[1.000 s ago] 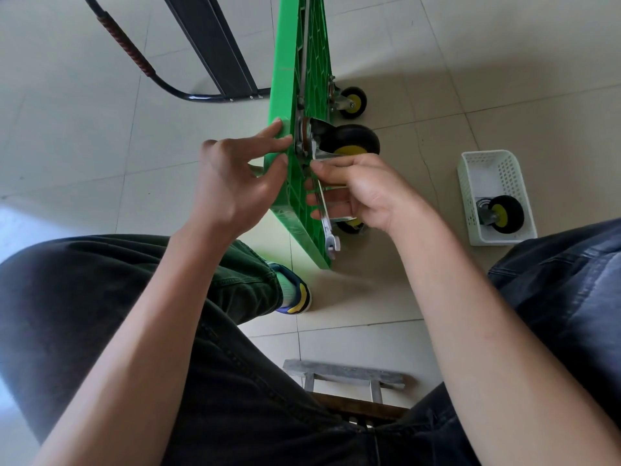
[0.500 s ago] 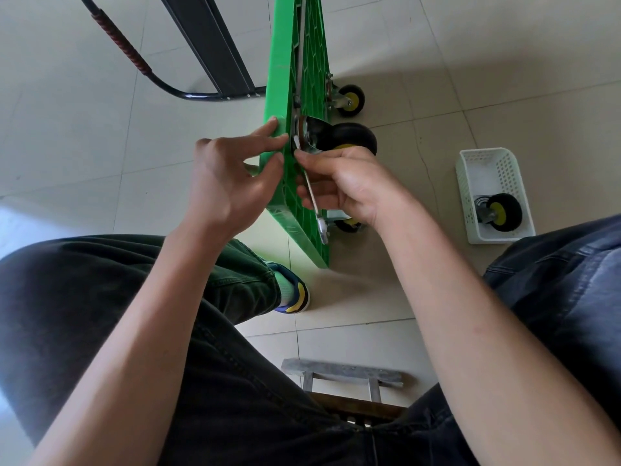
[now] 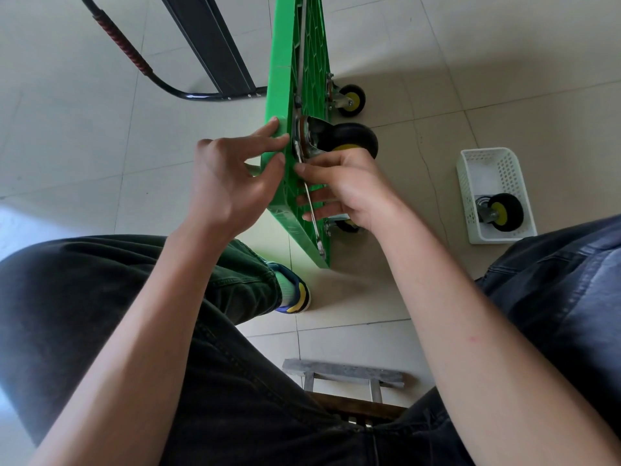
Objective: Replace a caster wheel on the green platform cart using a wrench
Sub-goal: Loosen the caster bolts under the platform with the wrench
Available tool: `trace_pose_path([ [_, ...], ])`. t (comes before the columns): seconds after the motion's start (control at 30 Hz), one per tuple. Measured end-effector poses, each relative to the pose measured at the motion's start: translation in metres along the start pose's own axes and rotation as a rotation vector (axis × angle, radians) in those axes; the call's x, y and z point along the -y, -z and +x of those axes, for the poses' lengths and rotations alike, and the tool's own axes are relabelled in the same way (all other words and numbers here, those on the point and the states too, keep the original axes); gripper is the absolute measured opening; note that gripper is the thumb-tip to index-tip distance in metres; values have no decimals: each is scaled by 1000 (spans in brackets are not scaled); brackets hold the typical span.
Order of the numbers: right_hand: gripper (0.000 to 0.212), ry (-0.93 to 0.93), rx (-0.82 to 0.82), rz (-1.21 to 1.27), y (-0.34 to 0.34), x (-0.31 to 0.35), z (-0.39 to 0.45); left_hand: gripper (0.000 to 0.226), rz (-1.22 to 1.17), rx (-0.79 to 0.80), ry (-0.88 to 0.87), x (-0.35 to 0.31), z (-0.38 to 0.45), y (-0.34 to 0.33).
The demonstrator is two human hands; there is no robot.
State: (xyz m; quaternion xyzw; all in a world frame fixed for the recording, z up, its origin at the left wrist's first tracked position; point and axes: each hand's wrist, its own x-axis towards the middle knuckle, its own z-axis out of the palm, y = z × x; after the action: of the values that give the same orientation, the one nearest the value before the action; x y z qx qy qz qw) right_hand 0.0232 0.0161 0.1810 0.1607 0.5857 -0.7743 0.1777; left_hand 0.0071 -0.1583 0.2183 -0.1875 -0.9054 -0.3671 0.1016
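Green cart [image 3: 280, 95] on edge on pale tiled floor [image 3: 504, 45], top cut off, right hand [image 3: 346, 186] gripping wrench [image 3: 311, 210] beneath caster wheel [image 3: 346, 139], wrench head hidden, left hand [image 3: 232, 183] fingers spread on cart rim.

The wrench [image 3: 311, 206] now hangs steeper along the underside of the green cart [image 3: 285, 105] than a second ago, its lower end swung in toward the cart's bottom corner instead of jutting out to the right. The right hand [image 3: 346, 188] that grips it has shifted slightly left and up, closer to the caster's metal mount. The left hand [image 3: 232, 178] has barely moved on the cart's edge.
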Motion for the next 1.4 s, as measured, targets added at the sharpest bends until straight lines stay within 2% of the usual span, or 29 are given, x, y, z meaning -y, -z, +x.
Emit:
trace_pose_path([
  [0.23,28,210,-195,-419,3,-10,12,28,18,3,-4,0,0,0],
  [0.4,25,342,-282,-542,1,-15,17,28,15,2,-8,1,1,0],
  [0.73,23,428,-275,-570,6,-19,19,27,6,2,4,-1,1,0],
  [1.0,25,416,-250,-603,15,-23,17,26,-11,4,-1,-1,0,1],
  [1.23,20,323,-209,-454,20,-19,8,27,-6,3,6,-2,0,2],
  [1.4,17,54,-18,-65,14,-3,-4,27,-10,3,12,-1,1,2],
])
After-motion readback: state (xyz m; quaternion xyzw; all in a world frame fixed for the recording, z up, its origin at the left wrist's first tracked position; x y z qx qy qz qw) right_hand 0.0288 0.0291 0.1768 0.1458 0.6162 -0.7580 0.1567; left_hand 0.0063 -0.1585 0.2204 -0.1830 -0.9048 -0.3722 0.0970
